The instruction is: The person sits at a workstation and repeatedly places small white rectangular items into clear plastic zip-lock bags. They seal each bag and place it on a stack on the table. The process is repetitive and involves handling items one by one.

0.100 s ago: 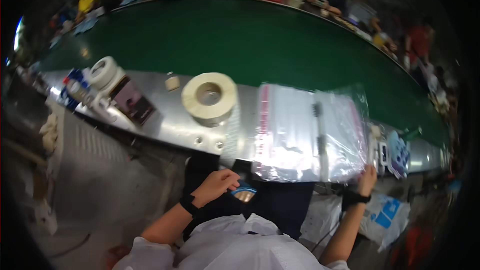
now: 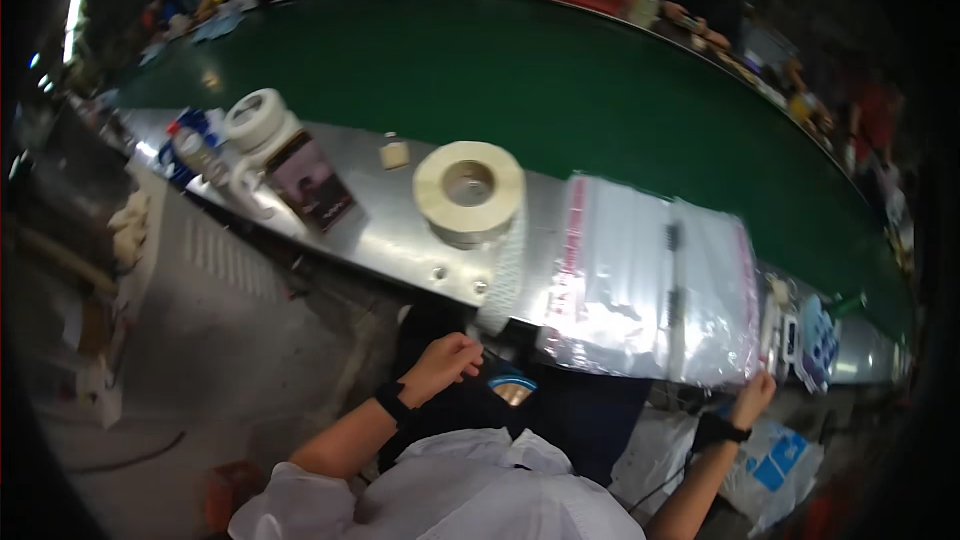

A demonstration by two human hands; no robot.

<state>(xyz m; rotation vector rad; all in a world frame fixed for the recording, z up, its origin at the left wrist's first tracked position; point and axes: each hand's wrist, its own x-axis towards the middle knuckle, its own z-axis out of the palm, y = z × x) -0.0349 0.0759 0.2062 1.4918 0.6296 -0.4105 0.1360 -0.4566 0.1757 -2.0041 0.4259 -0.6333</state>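
Note:
My left hand [image 2: 445, 365] hovers over my lap, its fingers curled in; whether something small is in them cannot be made out. Just beyond it hangs the loose end of a pale label strip [image 2: 507, 280], which runs down from a large cream roll of labels [image 2: 440, 190] on the metal ledge. A stack of clear plastic bags [image 2: 620, 280] with pink-printed edges lies to the right, overhanging the near edge. At the stack's near right corner, the closed fingertips of my right hand [image 2: 755, 400] pinch a plastic bag. Blur hides the exact grip.
A green conveyor belt [image 2: 450, 70] runs beyond the metal ledge [image 2: 370, 230]. On the ledge stand a white-capped bottle [image 2: 265, 130], a dark picture box [image 2: 312, 185] and a small square-bodied bottle [image 2: 394, 152]. A patterned blue item [image 2: 818, 345] lies right of the bags. People work across the belt.
The whole view has swung, so the ledge and its things sit farther right in the picture. Clear film raised at the stack's far right corner now lies flatter. Both hands keep much the same pose.

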